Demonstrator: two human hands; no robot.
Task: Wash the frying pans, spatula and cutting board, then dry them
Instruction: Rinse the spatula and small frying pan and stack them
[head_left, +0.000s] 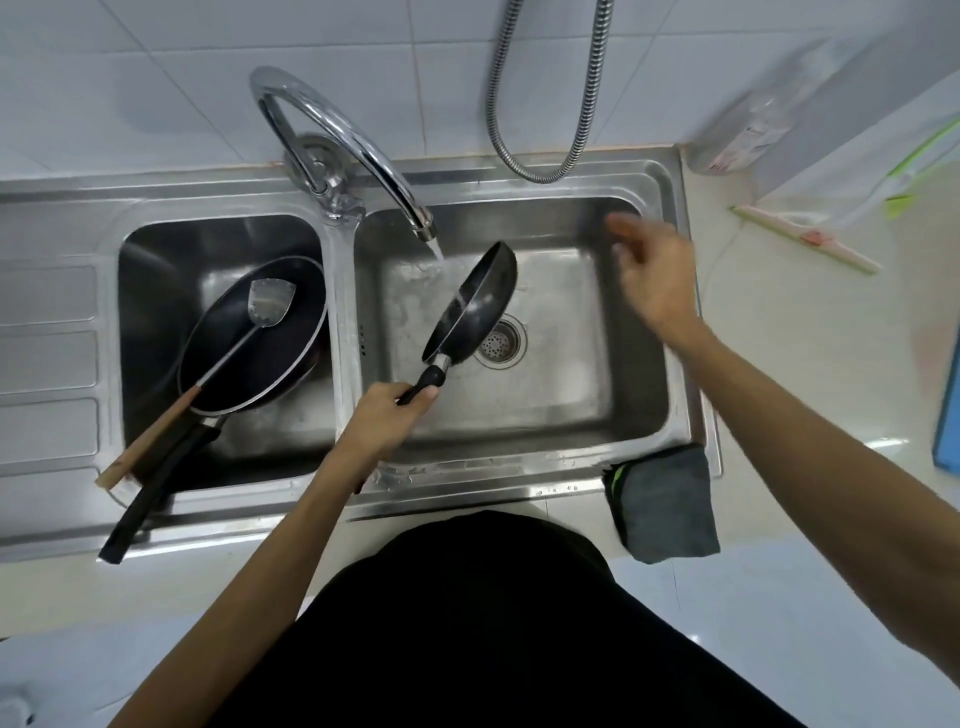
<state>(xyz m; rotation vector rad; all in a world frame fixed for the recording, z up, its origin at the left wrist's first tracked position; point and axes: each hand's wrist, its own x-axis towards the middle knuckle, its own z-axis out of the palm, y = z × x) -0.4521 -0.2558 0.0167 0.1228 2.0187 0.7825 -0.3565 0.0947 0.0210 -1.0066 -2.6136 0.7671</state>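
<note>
Home kitchen: double steel sink (519, 493) (tap (332, 130) running); white wall tiles (130, 78).

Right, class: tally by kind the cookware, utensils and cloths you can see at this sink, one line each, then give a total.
Frying pans: 2, small pan and large pan
Spatulas: 1, spatula
Cloths: 1, grey cloth
Total: 4

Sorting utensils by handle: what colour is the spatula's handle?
Light brown, wood-like, on the spatula lying in the large pan; head view.
</note>
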